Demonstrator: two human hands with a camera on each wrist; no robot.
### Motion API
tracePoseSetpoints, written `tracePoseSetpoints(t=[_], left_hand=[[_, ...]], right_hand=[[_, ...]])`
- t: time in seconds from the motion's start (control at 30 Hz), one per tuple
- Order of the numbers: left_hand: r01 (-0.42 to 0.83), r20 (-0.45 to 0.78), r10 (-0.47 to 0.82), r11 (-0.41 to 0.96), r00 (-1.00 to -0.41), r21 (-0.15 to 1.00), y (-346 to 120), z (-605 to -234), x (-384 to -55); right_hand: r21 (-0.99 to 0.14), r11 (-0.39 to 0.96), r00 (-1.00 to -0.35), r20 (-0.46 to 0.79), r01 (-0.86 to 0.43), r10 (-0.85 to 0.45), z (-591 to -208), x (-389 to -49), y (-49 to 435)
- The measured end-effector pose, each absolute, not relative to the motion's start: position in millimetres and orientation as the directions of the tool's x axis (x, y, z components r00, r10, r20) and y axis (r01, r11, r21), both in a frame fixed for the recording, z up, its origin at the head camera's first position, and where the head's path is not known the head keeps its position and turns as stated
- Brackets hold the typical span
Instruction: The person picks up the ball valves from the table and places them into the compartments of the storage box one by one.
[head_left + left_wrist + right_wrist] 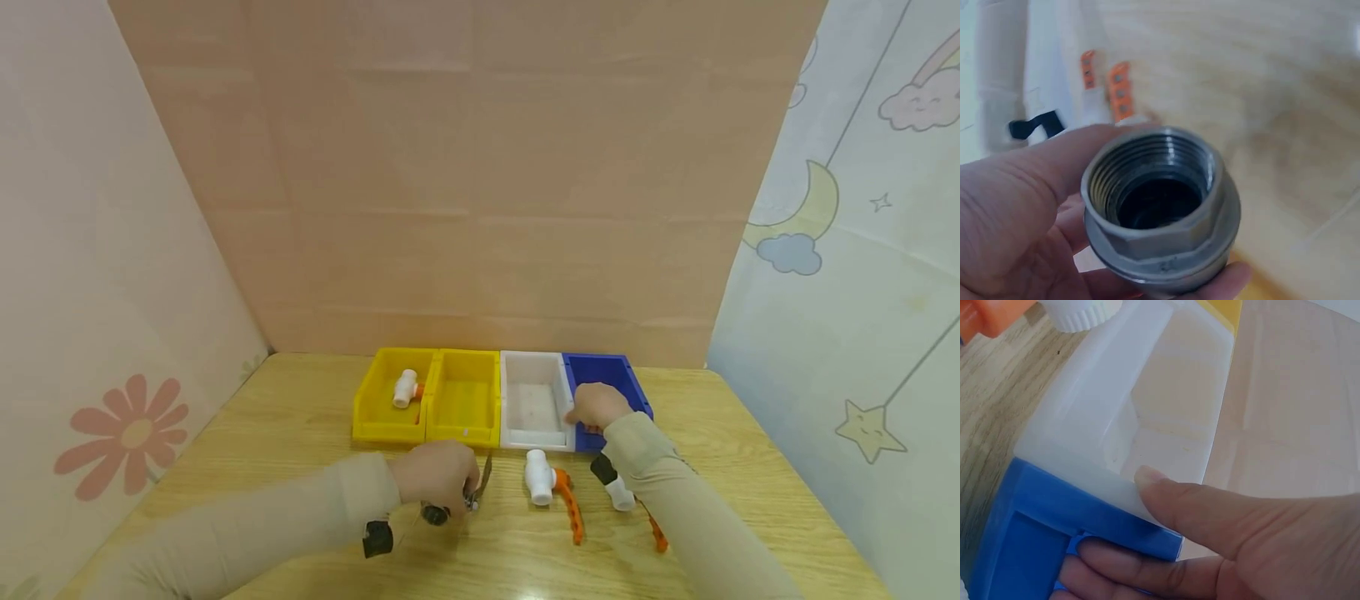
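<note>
My left hand holds a metal ball valve above the table. Its threaded round opening and hex end face the left wrist camera, with the thumb and fingers around the body. A flat lever-like part sticks up beside that hand in the head view. At the bins, my right hand grips the adjoining walls of the white bin and the blue bin. The thumb lies on the white side and the fingers reach into the blue side, partly hidden.
Two yellow bins stand left of the white one. The leftmost contains a white plastic valve with an orange handle. On the table lie a similar valve and another white valve, partly behind the right forearm.
</note>
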State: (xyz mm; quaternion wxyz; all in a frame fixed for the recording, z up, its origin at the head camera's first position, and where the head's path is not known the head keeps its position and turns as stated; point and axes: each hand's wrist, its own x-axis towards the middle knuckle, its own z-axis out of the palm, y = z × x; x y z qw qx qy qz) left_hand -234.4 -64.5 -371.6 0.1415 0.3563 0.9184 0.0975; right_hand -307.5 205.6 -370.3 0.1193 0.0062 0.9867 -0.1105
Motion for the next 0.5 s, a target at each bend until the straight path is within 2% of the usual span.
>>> tracePoseSetpoints(t=[0.17,0.4,0.5], left_hand=[[0.586,-0.231,0.648,0.758,-0.726,0.286,-58.8,-333.4,-242.8],[0.536,-0.173,0.575,0.813,-0.8,0.226,-52.0,-274.6,-273.4],[0.503,-0.167,0.546,0.83,-0.821,0.242,-48.4,-255.7,-291.8]], right_hand=[[-0.215,0.976,-0.972,-0.233,0.035,-0.016,-368.9,-307.5,204.2],[-0.218,0.975,-0.971,-0.239,0.044,-0.01,-368.8,-306.5,203.4],[-0.218,0.975,-0.97,-0.242,0.053,-0.001,-368.6,-306.1,203.9]])
